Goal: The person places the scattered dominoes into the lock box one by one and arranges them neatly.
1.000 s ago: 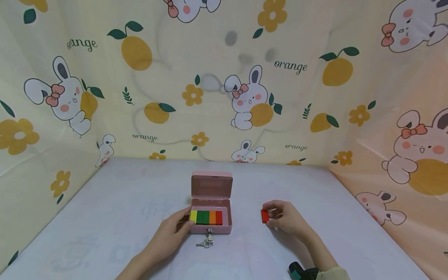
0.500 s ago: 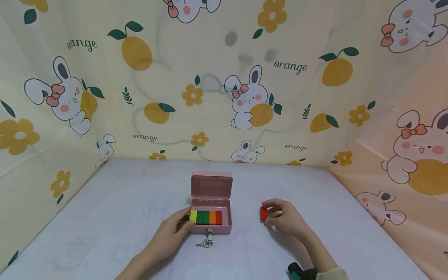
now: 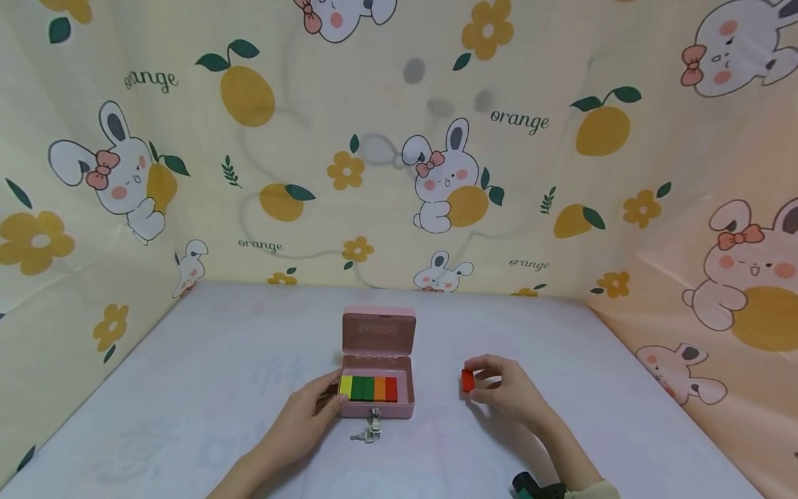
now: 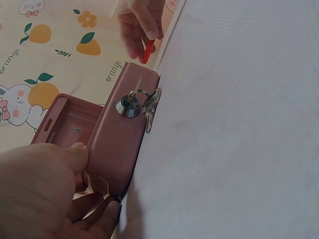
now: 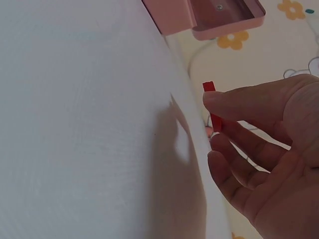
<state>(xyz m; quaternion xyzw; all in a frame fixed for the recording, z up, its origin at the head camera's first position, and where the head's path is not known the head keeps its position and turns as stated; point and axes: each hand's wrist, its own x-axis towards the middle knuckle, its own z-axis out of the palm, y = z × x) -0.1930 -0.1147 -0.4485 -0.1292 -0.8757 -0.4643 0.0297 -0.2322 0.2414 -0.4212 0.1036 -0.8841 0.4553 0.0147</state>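
Note:
A pink metal cash box [image 3: 395, 411] stands on the table with its lid raised. My left hand [image 3: 303, 419] grips its left side, thumb at the front left corner, as the left wrist view also shows. Inside lies a row of coloured blocks [image 3: 363, 389]: yellow, green, orange and red from left to right, with a bare strip of floor at the right end. Keys [image 4: 149, 107] hang from the lock on the front wall. Right of the box, my right hand [image 3: 508, 388] pinches a small red block [image 5: 215, 119] between thumb and fingers, held above the table.
The white table [image 3: 206, 388] runs back to a patterned cloth wall [image 3: 386, 90], with cloth on the left and right sides too. A black strap device [image 3: 537, 487] sits on my right wrist.
My right hand has shifted slightly left toward the box with the red block. The left hand keeps its hold on the box. The head view has tilted a little.

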